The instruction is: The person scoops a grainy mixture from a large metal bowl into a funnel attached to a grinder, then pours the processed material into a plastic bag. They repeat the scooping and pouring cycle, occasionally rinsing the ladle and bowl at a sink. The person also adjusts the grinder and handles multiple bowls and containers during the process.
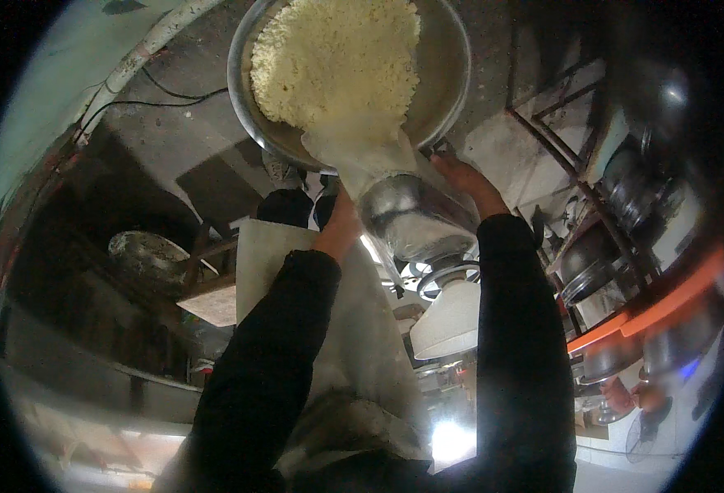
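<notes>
A wide metal basin (452, 82) holds a heap of pale yellow, crumbly food (337, 57). From its near rim a clear plastic bag (366, 156) stretches toward me between my hands. My left hand (342, 227) is closed on the bag's left side, with its fingertips mostly hidden. At the bag's right side, just below the basin's rim, my right hand (467, 182) has its fingers curled round the plastic. A shiny rounded metal surface (403, 197) shows at the bag; whether it lies inside or behind the plastic, I cannot tell.
A white cone-shaped object (448, 320) with a metal ring stands below the bag. To the right are a metal rack (551, 144), several metal pots (613, 357) and an orange edge (666, 300). A dark cable (165, 103) lies on the floor at left, near a round pan (148, 251).
</notes>
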The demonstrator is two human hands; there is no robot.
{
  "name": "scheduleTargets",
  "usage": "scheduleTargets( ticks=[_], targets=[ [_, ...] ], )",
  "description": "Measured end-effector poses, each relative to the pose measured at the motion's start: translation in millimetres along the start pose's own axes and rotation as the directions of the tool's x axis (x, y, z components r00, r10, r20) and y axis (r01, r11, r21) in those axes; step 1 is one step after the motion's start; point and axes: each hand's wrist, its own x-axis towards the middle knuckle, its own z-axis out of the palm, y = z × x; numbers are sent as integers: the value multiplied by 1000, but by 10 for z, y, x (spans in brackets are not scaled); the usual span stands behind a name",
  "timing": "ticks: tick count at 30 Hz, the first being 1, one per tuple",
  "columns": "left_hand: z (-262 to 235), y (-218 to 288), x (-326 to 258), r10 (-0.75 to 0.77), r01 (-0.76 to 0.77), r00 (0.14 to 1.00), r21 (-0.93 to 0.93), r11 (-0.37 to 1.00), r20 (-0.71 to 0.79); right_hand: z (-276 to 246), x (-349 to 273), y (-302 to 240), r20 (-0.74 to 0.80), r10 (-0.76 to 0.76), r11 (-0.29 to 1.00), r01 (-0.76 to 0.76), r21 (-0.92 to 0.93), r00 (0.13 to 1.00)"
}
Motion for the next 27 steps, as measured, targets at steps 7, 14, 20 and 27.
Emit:
scheduleTargets(
  ticks=[7,14,20,27],
  targets=[
    [68,248,165,89,-97,991,-73,993,-103,114,306,-219,14,42,991,-43,129,999],
    [-205,453,591,-11,59,987,-293,954,161,-70,114,-717,72,-23,964,3,266,997],
    [-390,610,756,-48,48,999,-28,998,-24,-400,36,-849,-86,22,960,3,279,996],
    [-758,982,789,28,-8,928,56,998,-370,-505,48,-601,-358,-291,924,165,-344,887]
  ],
)
